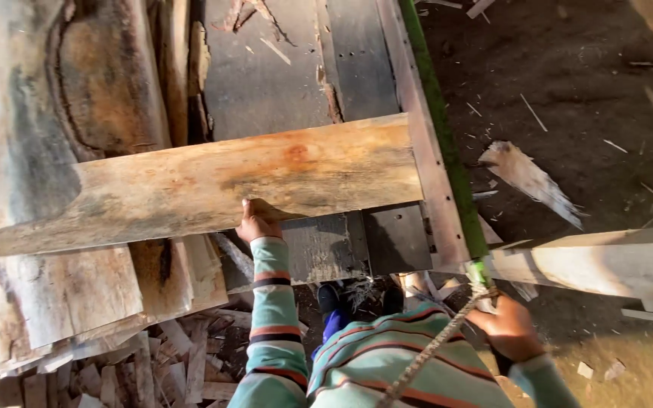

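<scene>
A long rough wooden plank (190, 185) lies across the view, resting on a stack of slabs at the left and on a metal frame (436, 189) at the right. My left hand (257, 221) grips the plank's near edge around its middle. My right hand (506, 326) is closed around the lower end of a green rod (447, 151) beside a twisted rope (436, 344). My sleeves and shirt are striped teal.
Thick wooden slabs (54, 113) are stacked at the left, with a pile of offcuts (153, 363) below them. A pale board (606, 261) juts in from the right. Dirt ground (568, 91) with wood splinters lies beyond the frame.
</scene>
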